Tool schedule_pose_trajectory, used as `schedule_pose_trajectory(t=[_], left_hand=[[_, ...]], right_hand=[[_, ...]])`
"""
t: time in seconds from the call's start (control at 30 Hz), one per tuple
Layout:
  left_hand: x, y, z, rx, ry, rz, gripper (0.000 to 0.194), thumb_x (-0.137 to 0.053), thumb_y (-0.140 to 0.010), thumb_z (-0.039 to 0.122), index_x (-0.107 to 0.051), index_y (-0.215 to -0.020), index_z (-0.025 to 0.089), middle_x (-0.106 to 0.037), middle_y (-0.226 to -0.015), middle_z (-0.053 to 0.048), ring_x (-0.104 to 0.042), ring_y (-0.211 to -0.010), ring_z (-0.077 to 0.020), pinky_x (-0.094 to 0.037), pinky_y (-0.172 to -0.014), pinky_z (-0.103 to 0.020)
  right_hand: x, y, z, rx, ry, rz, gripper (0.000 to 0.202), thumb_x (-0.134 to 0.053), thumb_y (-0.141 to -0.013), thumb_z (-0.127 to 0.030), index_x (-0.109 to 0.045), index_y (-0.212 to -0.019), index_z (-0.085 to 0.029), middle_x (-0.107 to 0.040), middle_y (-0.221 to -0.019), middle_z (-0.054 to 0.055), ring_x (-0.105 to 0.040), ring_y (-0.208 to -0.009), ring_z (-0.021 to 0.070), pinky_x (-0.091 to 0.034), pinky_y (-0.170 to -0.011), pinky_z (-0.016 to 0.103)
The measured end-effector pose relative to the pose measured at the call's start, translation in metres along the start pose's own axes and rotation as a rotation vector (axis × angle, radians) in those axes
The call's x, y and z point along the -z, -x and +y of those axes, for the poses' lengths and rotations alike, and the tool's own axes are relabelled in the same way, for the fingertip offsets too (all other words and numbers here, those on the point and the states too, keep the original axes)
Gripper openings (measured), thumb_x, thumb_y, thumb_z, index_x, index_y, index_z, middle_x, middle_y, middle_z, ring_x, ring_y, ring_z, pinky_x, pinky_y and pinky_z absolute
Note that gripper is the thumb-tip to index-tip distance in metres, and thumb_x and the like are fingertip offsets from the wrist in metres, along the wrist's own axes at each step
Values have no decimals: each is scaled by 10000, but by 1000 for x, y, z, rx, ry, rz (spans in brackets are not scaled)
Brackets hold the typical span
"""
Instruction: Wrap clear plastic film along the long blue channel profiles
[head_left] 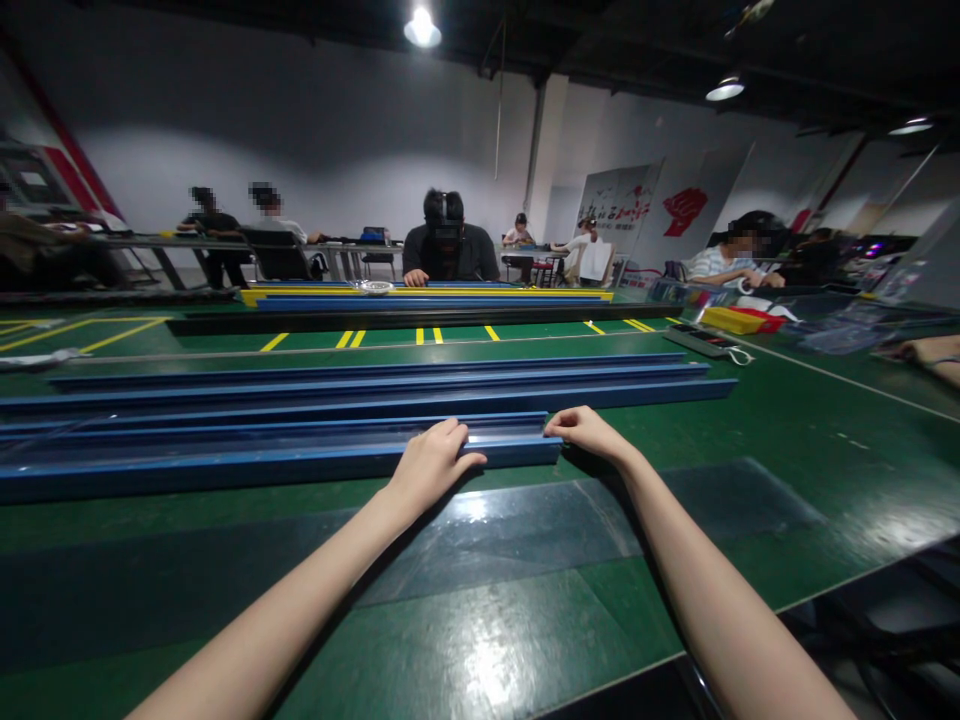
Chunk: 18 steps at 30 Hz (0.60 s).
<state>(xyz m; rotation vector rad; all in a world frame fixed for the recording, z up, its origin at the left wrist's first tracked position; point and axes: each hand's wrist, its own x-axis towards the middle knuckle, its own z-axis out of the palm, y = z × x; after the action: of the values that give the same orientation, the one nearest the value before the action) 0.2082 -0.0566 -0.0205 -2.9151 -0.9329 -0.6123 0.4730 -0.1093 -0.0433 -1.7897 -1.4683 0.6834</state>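
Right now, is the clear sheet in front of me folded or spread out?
Spread out: the clear sheet lies flat, a long strip on the table.

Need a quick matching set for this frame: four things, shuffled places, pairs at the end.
1. Left hand
2. Right hand
3. Clear plastic sheet
4. Yellow rail

A. Flat on the green table, nearer the camera than the blue channels
B. At the far side, before the co-worker in black
C. At the right end of the nearest blue channel
D. On that channel, short of its right end

Pairs: 1-D, 2-C, 3-A, 4-B
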Motion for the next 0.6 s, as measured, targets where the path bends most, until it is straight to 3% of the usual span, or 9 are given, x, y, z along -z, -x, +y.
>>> schedule_pose_trajectory(t=[0.23, 0.47, 0.6], left_hand=[[4, -1, 3, -8, -60, -43, 238, -451, -817, 404, -494, -786, 172, -546, -842, -36, -538, -768, -167, -398, -609, -250], [15, 0, 1, -42, -77, -122, 156, -476, -804, 330, -516, -831, 182, -564, -877, -35, -555, -800, -169, -414, -644, -257], [22, -1, -3, -52, -76, -161, 110, -490, -789, 292, -526, -831, 196, -579, -862, -25, -565, -804, -172, -406, -620, -247]], right_hand=[[7, 11, -19, 12, 133, 112, 229, -505, -678, -365, -588, -619, -160, -596, -585, 10, -508, -541, 102, -360, -525, 203], [-1, 26, -55, 165, 357, 206, 425, -384, -774, -479, -526, -516, -174, -522, -491, 1, -447, -497, 100, -297, -506, 221], [-19, 34, -74, 329, 432, 101, 346, -449, -760, -492, -584, -667, -186, -586, -655, 20, -488, -603, 121, -315, -544, 222]])
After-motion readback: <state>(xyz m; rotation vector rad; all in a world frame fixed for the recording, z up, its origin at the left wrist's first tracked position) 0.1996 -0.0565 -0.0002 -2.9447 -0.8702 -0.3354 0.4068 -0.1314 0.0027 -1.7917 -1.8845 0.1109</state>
